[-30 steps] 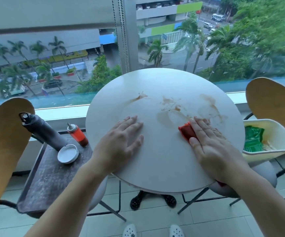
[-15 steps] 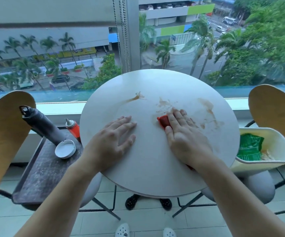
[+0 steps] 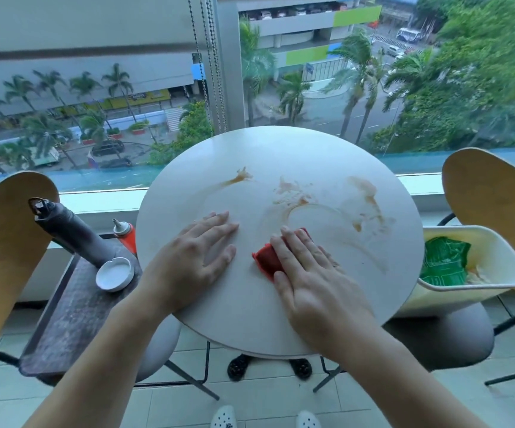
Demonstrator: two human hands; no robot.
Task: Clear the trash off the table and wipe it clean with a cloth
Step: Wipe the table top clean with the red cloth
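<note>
Your right hand point(image 3: 311, 273) lies flat on the red cloth point(image 3: 267, 261), fingers straight and together, pressing it onto the round white counter point(image 3: 281, 156) near its middle — no curled grip, just a flat palm over the fabric. Your left hand point(image 3: 194, 264) rests open beside it on the bare counter, fingers spread and holding nothing. Brown smears point(image 3: 293, 193) streak the surface beyond your fingertips, toward the window. To your right, a cream bin point(image 3: 478, 285) sits on a stool and holds a green wrapper point(image 3: 444, 261). To your left, a dark tray point(image 3: 74, 307) carries a grey bottle point(image 3: 71, 230), a red squeeze bottle point(image 3: 126, 236) and a small white dish point(image 3: 114, 273).
</note>
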